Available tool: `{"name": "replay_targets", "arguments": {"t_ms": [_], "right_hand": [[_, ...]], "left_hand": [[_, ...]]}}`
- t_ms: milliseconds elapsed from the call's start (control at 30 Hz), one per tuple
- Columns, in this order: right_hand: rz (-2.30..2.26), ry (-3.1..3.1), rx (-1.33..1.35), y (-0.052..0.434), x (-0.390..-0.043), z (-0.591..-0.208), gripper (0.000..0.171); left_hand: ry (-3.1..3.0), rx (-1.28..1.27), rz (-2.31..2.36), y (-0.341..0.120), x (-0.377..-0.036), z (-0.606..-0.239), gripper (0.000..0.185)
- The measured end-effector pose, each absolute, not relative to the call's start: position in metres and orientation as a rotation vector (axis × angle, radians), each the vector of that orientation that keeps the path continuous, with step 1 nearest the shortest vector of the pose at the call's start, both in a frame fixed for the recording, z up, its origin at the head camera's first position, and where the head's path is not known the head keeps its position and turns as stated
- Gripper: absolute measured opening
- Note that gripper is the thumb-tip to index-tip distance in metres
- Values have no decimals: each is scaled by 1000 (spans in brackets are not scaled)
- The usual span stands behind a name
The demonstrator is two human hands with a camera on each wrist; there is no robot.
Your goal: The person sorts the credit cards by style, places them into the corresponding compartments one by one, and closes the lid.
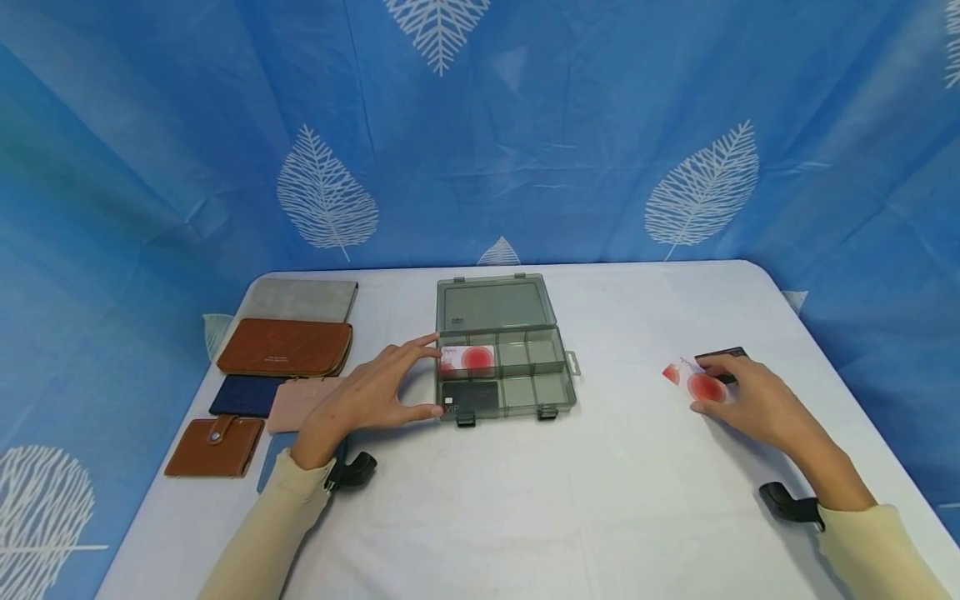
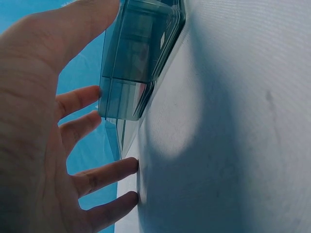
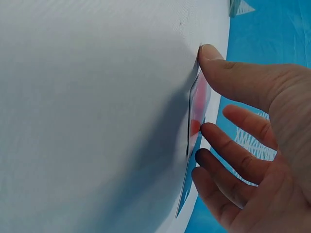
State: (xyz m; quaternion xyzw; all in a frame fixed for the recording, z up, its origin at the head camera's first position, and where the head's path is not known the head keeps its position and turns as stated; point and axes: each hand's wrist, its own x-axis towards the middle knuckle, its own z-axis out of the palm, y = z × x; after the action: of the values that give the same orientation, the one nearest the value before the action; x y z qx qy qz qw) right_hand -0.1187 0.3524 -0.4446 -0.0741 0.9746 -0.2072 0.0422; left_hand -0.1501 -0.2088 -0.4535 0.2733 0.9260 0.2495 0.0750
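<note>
A translucent grey-green compartment box (image 1: 532,390) lies on the table with its lid (image 1: 495,304) folded back. In its left compartments are a white card with a red circle (image 1: 457,357) and a black VIP card (image 1: 480,395). My left hand (image 1: 367,398) is spread at the box's left side; the thumb and fingertips touch its wall, fingers fairly straight. Off to the right, my right hand (image 1: 761,408) holds a second white-and-red card (image 1: 686,377) by its edges between thumb and fingers. A dark card (image 1: 738,352) shows partly behind those fingers.
Left of the box lie several wallets: a grey one (image 1: 300,300), a brown zipped one (image 1: 285,346), a navy one (image 1: 243,396), a pink one (image 1: 296,400), a brown snap one (image 1: 215,447) and a blue one (image 1: 274,454). A blue leaf-print curtain (image 1: 510,167) hangs behind the white table (image 1: 510,517).
</note>
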Motion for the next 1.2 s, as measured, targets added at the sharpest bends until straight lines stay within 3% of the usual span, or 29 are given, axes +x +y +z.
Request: {"name": "replay_targets", "arguments": {"t_ms": [833, 1200], "right_hand": [[-644, 3012, -173, 359, -118, -446, 65], [-805, 3157, -166, 348, -113, -445, 34]], "left_hand": [[2753, 787, 737, -208, -151, -449, 89], [2745, 795, 753, -208, -151, -448, 86]]}}
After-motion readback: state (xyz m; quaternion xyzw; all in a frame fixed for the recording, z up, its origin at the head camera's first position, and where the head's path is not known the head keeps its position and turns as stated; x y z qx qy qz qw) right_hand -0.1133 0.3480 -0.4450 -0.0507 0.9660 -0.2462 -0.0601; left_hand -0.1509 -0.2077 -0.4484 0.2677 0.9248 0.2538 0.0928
